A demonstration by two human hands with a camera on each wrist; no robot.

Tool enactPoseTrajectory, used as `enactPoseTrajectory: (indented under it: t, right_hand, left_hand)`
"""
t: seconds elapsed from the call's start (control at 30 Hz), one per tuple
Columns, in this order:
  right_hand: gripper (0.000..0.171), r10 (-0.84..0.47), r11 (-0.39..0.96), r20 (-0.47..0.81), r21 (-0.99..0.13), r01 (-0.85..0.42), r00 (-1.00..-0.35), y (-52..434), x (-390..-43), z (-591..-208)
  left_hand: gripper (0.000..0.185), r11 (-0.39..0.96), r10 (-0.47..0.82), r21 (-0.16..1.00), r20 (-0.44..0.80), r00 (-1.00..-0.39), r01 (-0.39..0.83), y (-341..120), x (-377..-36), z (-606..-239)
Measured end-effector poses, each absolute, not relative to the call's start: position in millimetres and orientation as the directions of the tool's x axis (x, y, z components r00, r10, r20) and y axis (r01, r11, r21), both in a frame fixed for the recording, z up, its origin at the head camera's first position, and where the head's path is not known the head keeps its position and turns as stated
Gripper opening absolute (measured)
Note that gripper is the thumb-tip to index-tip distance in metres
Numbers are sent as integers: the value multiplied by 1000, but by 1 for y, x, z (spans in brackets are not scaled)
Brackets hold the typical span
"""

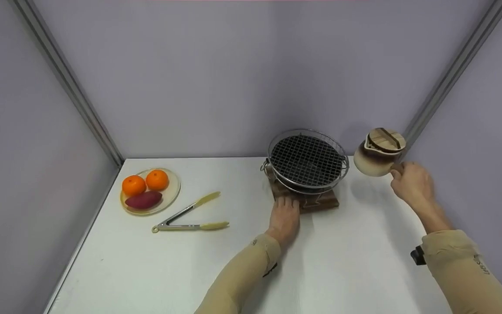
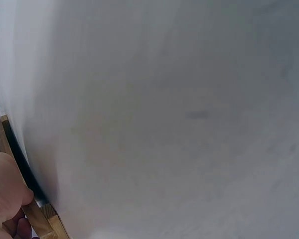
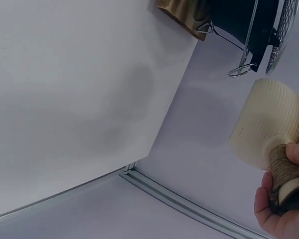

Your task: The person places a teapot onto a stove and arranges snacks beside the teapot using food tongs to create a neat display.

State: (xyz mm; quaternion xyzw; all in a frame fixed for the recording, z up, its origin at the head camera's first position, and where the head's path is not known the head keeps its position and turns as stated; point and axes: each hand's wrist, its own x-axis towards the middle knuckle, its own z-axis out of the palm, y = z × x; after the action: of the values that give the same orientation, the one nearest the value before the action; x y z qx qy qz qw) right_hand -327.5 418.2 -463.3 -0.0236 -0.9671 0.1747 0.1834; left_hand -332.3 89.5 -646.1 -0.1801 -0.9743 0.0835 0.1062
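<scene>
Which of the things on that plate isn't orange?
The reddish-purple sweet potato, lying at the front of the plate. The two round oranges sit side by side behind it.

Pot held off the table by right hand; grill on wooden base just left of that grip. Tongs, then plate holding oranges, farther left.

The left hand is covering the near-left corner of the wooden base, its fingertips hidden. The left wrist view is cutting off most of that hand. The right hand is hiding the pot handle and running off the frame's edge.
</scene>
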Motion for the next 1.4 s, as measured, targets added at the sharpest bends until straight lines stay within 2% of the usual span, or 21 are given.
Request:
enactPoseTrajectory:
  t: [0.7,0.93,1.17,1.4]
  right_hand:
    - [30,15,922,450,-352,-162,-893,377,-352,-436]
    - [32,12,919,418,-362,-154,-908,363,-362,-433]
    - [32,-35,907,409,-369,-201,-912,351,-374,-433]
    - [36,-66,912,363,-357,-204,-929,344,-381,-435]
  left_hand:
    - [27,931,357,-158,210,-910,329,95,-324,-644]
    - [31,932,351,-152,160,-922,329,98,-321,-645]
    - [31,936,341,-136,144,-929,323,100,-322,-645]
    - [27,931,342,-192,169,-925,309,100,-322,-644]
